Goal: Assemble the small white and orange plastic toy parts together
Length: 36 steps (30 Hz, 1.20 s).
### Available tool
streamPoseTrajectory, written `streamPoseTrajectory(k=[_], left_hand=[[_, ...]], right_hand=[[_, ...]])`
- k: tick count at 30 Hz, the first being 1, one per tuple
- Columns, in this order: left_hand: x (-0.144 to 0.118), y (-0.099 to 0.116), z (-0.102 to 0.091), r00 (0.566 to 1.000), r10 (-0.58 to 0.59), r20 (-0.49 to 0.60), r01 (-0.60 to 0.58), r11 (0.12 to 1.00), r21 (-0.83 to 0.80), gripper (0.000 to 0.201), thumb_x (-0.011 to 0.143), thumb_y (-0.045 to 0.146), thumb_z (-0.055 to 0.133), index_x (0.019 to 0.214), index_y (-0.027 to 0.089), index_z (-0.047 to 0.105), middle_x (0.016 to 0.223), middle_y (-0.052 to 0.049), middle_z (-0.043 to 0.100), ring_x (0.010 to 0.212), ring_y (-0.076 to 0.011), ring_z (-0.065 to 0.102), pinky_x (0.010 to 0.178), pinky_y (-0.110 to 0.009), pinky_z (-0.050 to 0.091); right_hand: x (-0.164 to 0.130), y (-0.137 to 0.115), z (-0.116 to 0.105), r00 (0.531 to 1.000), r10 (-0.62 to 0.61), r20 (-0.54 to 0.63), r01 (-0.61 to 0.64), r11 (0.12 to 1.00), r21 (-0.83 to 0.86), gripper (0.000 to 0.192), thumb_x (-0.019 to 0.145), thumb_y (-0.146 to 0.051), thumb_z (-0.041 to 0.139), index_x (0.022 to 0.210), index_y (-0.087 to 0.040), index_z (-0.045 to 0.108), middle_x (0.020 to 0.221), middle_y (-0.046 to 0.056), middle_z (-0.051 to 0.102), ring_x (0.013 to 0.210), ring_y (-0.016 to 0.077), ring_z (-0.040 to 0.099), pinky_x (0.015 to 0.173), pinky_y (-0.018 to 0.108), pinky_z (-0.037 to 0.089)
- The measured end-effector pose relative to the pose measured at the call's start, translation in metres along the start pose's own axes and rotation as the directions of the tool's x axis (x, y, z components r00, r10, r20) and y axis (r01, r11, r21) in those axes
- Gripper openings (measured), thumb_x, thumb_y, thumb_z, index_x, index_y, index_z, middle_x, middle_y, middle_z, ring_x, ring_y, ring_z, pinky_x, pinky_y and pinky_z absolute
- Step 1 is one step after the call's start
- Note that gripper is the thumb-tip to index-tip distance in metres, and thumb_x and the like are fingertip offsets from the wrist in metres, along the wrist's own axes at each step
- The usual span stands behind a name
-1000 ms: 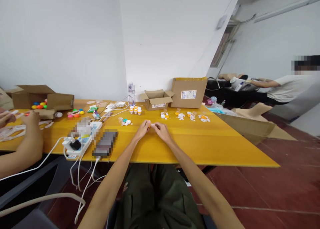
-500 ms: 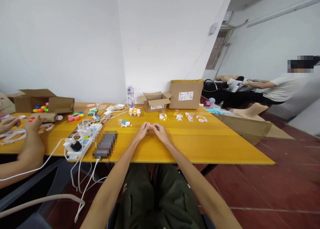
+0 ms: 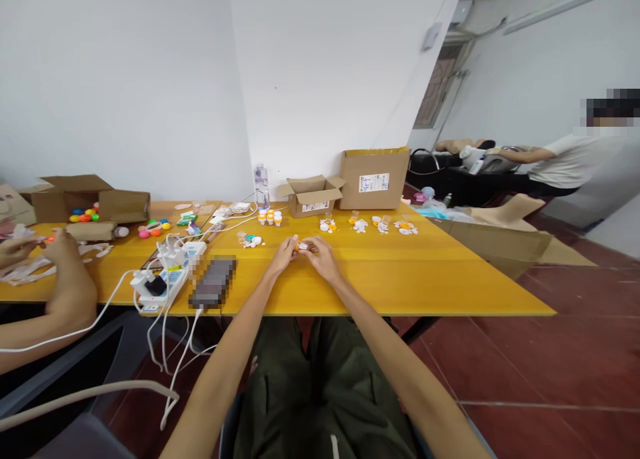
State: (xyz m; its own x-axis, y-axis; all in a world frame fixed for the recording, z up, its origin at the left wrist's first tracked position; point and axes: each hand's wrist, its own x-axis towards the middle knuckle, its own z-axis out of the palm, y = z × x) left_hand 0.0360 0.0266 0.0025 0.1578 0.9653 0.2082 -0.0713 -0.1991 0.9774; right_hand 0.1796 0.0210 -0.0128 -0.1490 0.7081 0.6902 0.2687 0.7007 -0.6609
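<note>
Above the middle of the yellow table (image 3: 380,285), my left hand (image 3: 283,254) and my right hand (image 3: 323,255) meet around a small orange-and-white plastic part (image 3: 302,246). Fingers of both hands are closed on it, and they cover much of its shape. Beyond my hands, several small orange-and-white containers (image 3: 270,217) stand upright in a group. Left of them lies a little pile of white and green pieces (image 3: 253,241). Farther right are separate piles of white and orange pieces, among them one pile (image 3: 359,225) and another at the far right (image 3: 406,228).
A small open carton (image 3: 310,202) and a larger box (image 3: 375,181) stand by the wall, beside a clear bottle (image 3: 261,185). At left are a phone (image 3: 215,282), a power strip (image 3: 170,272) with cables, and a co-worker's arm (image 3: 70,272). Another person sits far right.
My hands have parted slightly, and more of the orange-and-white part shows between the fingers. The whole view has shifted a little. The co-worker's hands at left have moved closer together.
</note>
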Motion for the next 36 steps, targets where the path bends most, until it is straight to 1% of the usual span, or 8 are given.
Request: streamPoseTrajectory(k=[4, 10, 12, 17, 23, 26, 31, 36], left_hand=[[-0.001, -0.001, -0.002, 0.999, 0.04, 0.021, -0.041, 0.998, 0.041, 0.048, 0.077, 0.064, 0.063, 0.068, 0.019, 0.048, 0.056, 0.007, 0.04, 0.051, -0.0084, 0.038, 0.047, -0.02, 0.034], [-0.002, -0.002, -0.003, 0.998, 0.057, 0.017, -0.058, 0.997, 0.06, 0.043, 0.079, 0.059, 0.065, 0.071, 0.019, 0.051, 0.056, 0.007, 0.041, 0.051, -0.0087, 0.038, 0.046, -0.02, 0.032], [-0.002, -0.001, -0.003, 0.999, 0.043, 0.013, -0.043, 0.998, 0.043, 0.042, 0.079, 0.058, 0.065, 0.071, 0.019, 0.052, 0.056, 0.007, 0.041, 0.05, -0.0086, 0.038, 0.046, -0.02, 0.031], [-0.003, 0.002, -0.001, 0.999, 0.027, 0.016, -0.027, 1.0, 0.014, 0.048, 0.077, 0.064, 0.064, 0.068, 0.019, 0.049, 0.053, 0.007, 0.039, 0.048, -0.0079, 0.035, 0.045, -0.021, 0.028], [-0.005, 0.004, 0.001, 1.0, -0.008, -0.003, 0.008, 1.0, -0.003, 0.051, 0.077, 0.067, 0.06, 0.066, 0.019, 0.048, 0.052, 0.008, 0.034, 0.045, -0.0068, 0.03, 0.042, -0.02, 0.023], [-0.005, 0.004, 0.0, 0.999, -0.028, -0.021, 0.028, 1.0, -0.012, 0.047, 0.079, 0.063, 0.061, 0.065, 0.019, 0.048, 0.052, 0.008, 0.033, 0.045, -0.0071, 0.031, 0.042, -0.02, 0.023], [-0.006, 0.005, 0.0, 0.999, -0.023, -0.033, 0.023, 1.0, -0.006, 0.045, 0.081, 0.059, 0.061, 0.066, 0.019, 0.049, 0.051, 0.007, 0.035, 0.045, -0.0075, 0.033, 0.042, -0.021, 0.026], [-0.007, 0.002, -0.001, 0.999, 0.02, -0.034, -0.019, 1.0, 0.02, 0.047, 0.079, 0.061, 0.063, 0.064, 0.02, 0.047, 0.053, 0.007, 0.036, 0.048, -0.0077, 0.034, 0.044, -0.021, 0.028]], right_hand=[[0.0, -0.001, 0.001, 0.995, 0.102, -0.021, -0.102, 0.995, -0.006, 0.018, 0.083, -0.038, 0.061, 0.087, -0.023, 0.068, 0.084, 0.004, 0.07, 0.075, 0.0193, 0.065, 0.071, 0.031, 0.054], [0.001, -0.003, 0.003, 0.976, 0.215, 0.028, -0.215, 0.977, 0.012, 0.027, 0.085, -0.046, 0.056, 0.084, -0.022, 0.067, 0.078, 0.003, 0.072, 0.067, 0.0191, 0.065, 0.066, 0.031, 0.054], [0.001, -0.004, 0.002, 0.981, 0.192, 0.031, -0.192, 0.981, 0.009, 0.026, 0.085, -0.045, 0.055, 0.085, -0.022, 0.066, 0.079, 0.003, 0.072, 0.069, 0.0189, 0.064, 0.067, 0.031, 0.054], [-0.001, -0.005, 0.0, 0.999, 0.044, 0.019, -0.043, 0.997, -0.067, 0.017, 0.085, -0.035, 0.056, 0.09, -0.023, 0.066, 0.084, 0.005, 0.069, 0.076, 0.0206, 0.063, 0.069, 0.031, 0.052], [-0.003, -0.006, 0.0, 0.993, -0.105, 0.047, 0.112, 0.98, -0.165, 0.016, 0.087, -0.021, 0.052, 0.093, -0.025, 0.066, 0.091, 0.006, 0.065, 0.085, 0.0221, 0.061, 0.078, 0.033, 0.052], [-0.003, -0.006, 0.0, 0.99, -0.129, 0.054, 0.137, 0.973, -0.187, 0.016, 0.088, -0.019, 0.05, 0.092, -0.026, 0.065, 0.091, 0.006, 0.064, 0.087, 0.0224, 0.061, 0.079, 0.034, 0.052], [-0.002, 0.0, 0.003, 0.999, -0.023, 0.035, 0.026, 0.995, -0.092, 0.011, 0.083, -0.027, 0.058, 0.092, -0.024, 0.063, 0.09, 0.004, 0.066, 0.082, 0.0206, 0.062, 0.076, 0.033, 0.053], [-0.002, 0.005, 0.006, 0.987, 0.159, 0.034, -0.159, 0.987, 0.017, 0.022, 0.081, -0.04, 0.061, 0.095, -0.024, 0.062, 0.09, 0.003, 0.07, 0.075, 0.0184, 0.064, 0.068, 0.03, 0.053]])
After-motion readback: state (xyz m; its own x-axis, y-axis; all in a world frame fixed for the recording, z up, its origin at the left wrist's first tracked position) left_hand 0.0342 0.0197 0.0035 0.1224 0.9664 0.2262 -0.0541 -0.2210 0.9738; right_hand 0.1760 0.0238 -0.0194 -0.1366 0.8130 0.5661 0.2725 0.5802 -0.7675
